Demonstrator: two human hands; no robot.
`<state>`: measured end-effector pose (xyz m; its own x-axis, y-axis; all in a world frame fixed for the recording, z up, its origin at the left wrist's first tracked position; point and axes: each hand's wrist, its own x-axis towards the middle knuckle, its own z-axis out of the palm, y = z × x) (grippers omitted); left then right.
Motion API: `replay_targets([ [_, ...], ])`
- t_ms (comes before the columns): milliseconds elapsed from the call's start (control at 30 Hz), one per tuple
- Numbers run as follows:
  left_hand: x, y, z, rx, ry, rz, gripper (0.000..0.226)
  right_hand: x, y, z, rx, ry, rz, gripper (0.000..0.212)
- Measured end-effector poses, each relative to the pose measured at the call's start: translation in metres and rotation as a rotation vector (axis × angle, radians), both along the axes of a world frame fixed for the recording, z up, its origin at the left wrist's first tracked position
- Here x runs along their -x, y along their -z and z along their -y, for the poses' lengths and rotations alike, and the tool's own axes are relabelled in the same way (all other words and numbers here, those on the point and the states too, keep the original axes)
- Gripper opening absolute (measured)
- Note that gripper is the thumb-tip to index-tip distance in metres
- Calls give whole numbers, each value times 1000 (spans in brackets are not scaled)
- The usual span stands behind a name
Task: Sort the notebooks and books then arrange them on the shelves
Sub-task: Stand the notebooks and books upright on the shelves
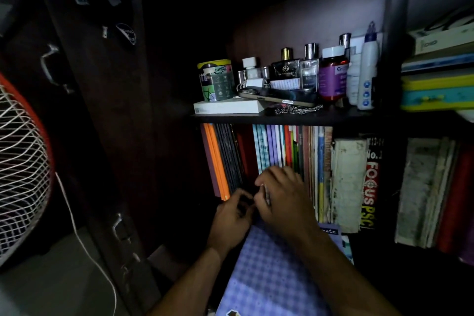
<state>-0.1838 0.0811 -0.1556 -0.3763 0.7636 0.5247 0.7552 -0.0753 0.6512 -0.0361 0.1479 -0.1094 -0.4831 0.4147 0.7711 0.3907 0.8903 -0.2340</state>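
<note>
- On the lower shelf, right of centre in the frame, a dark book spine (372, 182) reads "FOCUS PSC", with "No.1" above it.
- A black perfume bottle (285, 68) on the upper shelf (282, 117) carries a round "M" logo; other labels there are too blurred to read.
- The checked purple notebook (269, 277) lies tilted at bottom centre, its far edge reaching the row of upright notebooks (272, 146); a corner beneath it shows the letters "mate".
- The right hand (282, 197) rests over that far edge, fingers curled on it, seemingly gripping the notebook.
- The left hand (234, 215), just beside it, has its fingers curled at the dark gap between the orange notebooks (218, 161) and the purple row; what it holds, if anything, I cannot tell.
- The upper shelf also bears a patterned tin (216, 79), a phone (277, 96) lying on a white box (228, 106), and a white bottle (368, 69).
- A fan grille (23, 161) fills the left edge.
</note>
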Motion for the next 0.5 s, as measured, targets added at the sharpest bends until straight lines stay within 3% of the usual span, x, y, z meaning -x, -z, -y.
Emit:
replay_targets([
  [133,-3,0,0,113,99,-91,16,-4,5,-6,197,9,25,20],
  [233,-1,-1,0,170,95,-107,33,-3,4,-3,279,-4,-42,27],
  [333,-1,-2,2,182,84,-67,22,-4,1,0,333,-38,-76,34],
  [400,-3,-3,5,169,74,-17,28,-3,0,1,379,-81,-86,42],
  [500,-5,-5,11,147,125,189,30,-1,3,1,507,-217,-54,56],
])
